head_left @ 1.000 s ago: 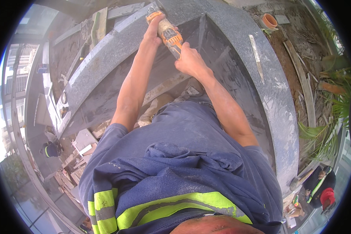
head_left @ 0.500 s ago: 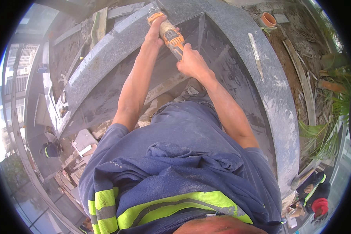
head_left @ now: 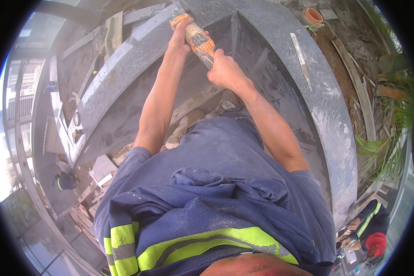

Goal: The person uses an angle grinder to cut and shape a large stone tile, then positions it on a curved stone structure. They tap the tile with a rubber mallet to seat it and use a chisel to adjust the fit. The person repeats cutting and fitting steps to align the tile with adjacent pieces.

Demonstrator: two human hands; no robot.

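Observation:
Both of my hands hold an orange and grey angle grinder (head_left: 202,43) with a dusty, pale-coated body. My left hand (head_left: 181,37) wraps around its front part, close to the head. Around the rear end of the body, my right hand (head_left: 227,71) is closed. The grinder's head rests at or just over the grey stone coping (head_left: 163,28), near the corner of the recess in front of me. Whether the disc touches the stone cannot be made out.
Grey coping (head_left: 329,99) curves along my right, with a pale pointed strip (head_left: 301,60) lying on it. Beyond are an orange pot (head_left: 313,16), a long plank (head_left: 354,87) and palm leaves (head_left: 377,152). Timber (head_left: 114,34) lies far left. Another person (head_left: 372,225) is at lower right.
My view has shifted slightly, so the coping and surroundings sit a little differently. Both hands keep the same grip on the angle grinder. The person at lower right has changed posture slightly.

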